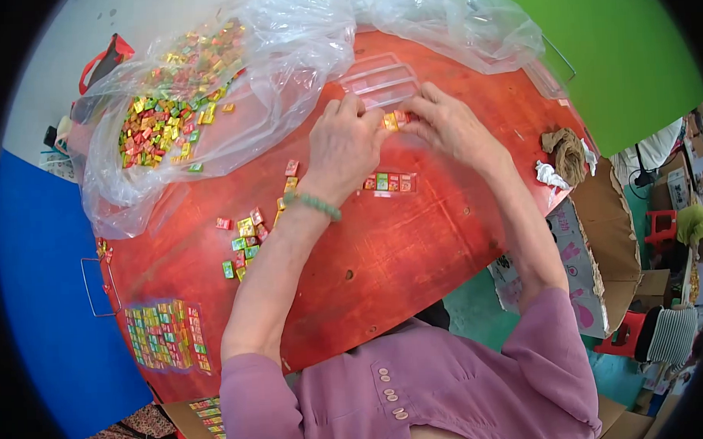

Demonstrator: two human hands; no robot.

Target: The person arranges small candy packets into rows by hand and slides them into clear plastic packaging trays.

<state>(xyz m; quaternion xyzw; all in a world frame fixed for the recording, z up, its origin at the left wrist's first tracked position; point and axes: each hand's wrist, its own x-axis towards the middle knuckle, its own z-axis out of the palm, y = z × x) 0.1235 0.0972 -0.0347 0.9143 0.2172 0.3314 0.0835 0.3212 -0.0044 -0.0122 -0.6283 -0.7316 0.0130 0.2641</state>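
We watched two hands at work: left hand point(345, 142) and right hand point(450, 128) pinched one short row of wrapped pieces point(395, 121) between them, near clear trays point(379, 81). Nearer us, one small tray point(414, 183) showed four pieces. Bagged heap point(158, 125) beat our count.

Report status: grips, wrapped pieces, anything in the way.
Left grip and right grip either side of wrapped pieces, exact hold unclear. Clear trays just beyond. Nothing visibly blocking.

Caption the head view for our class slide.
Left hand and right hand touch small rectangular yellow and red wrapped blocks near a clear plastic tray on a red tabletop.
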